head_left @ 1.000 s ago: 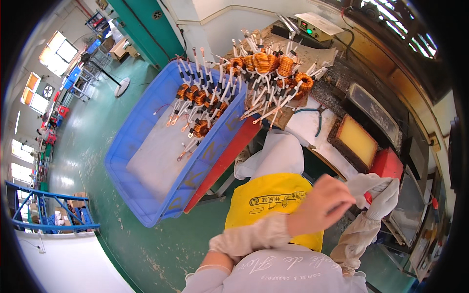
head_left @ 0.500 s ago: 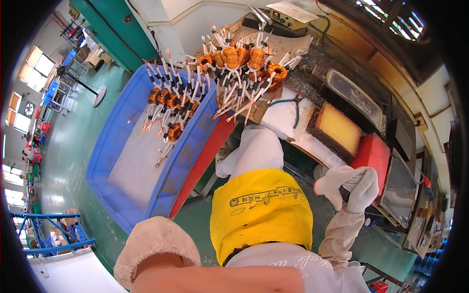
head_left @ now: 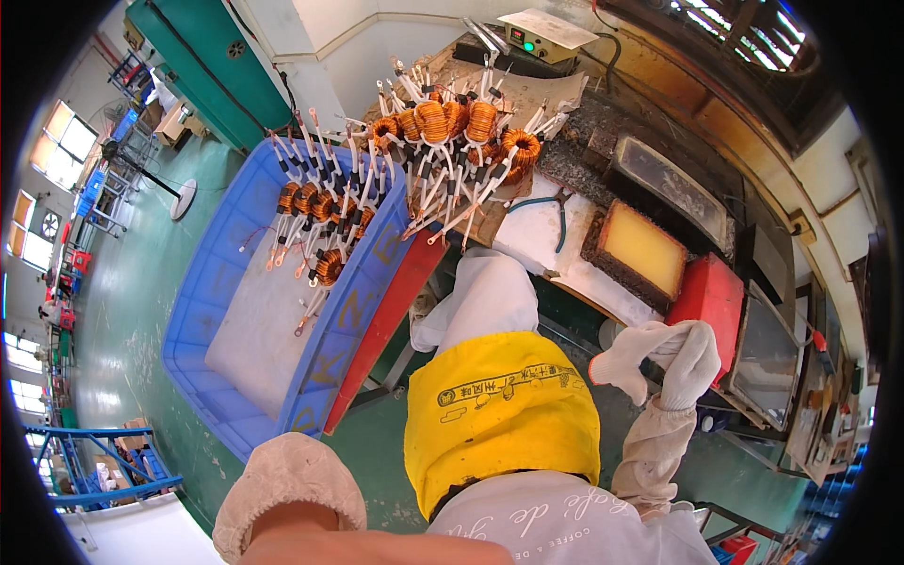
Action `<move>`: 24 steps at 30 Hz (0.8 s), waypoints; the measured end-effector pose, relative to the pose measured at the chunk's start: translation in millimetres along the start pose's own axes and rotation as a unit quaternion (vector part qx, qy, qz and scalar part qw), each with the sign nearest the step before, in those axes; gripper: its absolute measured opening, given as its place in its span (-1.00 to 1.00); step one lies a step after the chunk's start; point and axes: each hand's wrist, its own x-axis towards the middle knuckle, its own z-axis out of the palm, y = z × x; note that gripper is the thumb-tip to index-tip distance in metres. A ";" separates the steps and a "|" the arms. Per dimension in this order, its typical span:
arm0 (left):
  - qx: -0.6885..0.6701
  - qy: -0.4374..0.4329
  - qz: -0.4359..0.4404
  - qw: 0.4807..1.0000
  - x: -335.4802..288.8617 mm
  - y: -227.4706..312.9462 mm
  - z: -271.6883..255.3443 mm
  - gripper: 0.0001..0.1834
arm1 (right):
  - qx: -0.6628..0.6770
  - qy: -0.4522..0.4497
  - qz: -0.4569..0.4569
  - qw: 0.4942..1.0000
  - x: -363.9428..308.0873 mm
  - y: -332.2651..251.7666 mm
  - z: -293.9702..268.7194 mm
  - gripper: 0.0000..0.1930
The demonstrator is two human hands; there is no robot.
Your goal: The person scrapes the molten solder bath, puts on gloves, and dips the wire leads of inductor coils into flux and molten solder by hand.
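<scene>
My left hand [head_left: 386, 548] is bare and very close at the lower edge. A beige sleeve cover [head_left: 290, 485] surrounds its wrist; its fingers are out of sight. At the right, my right hand [head_left: 692, 363], in a white knitted glove, is closed with bent fingers. It appears to grip a loose white glove [head_left: 621, 369] with an orange-edged cuff, beside my lap and below the red box [head_left: 706, 294]. Copper-wound coils [head_left: 433, 122] with white leads and black sleeves lie piled on the bench. More coils [head_left: 320, 202] rest in the blue bin [head_left: 202, 311].
Teal-handled pliers [head_left: 562, 221] lie on a white bench sheet. Right of them stand a dark-rimmed tray of yellowish material [head_left: 643, 250] and a grey-topped tray [head_left: 673, 188]. A control box [head_left: 537, 45] sits at the back. A yellow cloth [head_left: 504, 414] covers my lap.
The view has shifted slightly, moving the bench and coils a little left. My bare left hand sits lower and shows less. The right hand keeps its closed pose.
</scene>
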 end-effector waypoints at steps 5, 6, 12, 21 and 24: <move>0.067 0.028 -0.050 0.996 -3.6 4.5 4.5 -0.72 | 0.116 -0.043 0.039 0.992 -2.6 -4.2 1.7 -0.60; 0.048 -0.006 -0.015 0.999 -2.7 1.5 0.0 -0.73 | 0.128 -0.051 0.041 0.990 -2.5 -5.5 1.8 -0.60; 0.020 -0.030 -0.031 0.999 -15.5 16.3 -13.2 -0.80 | 0.052 -0.041 -0.004 0.998 -1.7 -2.2 -0.2 -0.61; 0.182 -0.425 0.281 0.841 4.2 -18.1 -80.3 -0.74 | 0.028 -0.018 0.031 0.999 -2.2 7.1 -1.2 -0.61; 0.137 -0.344 0.446 0.815 -10.6 -31.7 -76.8 -0.57 | 0.112 -0.066 0.069 0.989 -3.9 9.3 -1.0 -0.63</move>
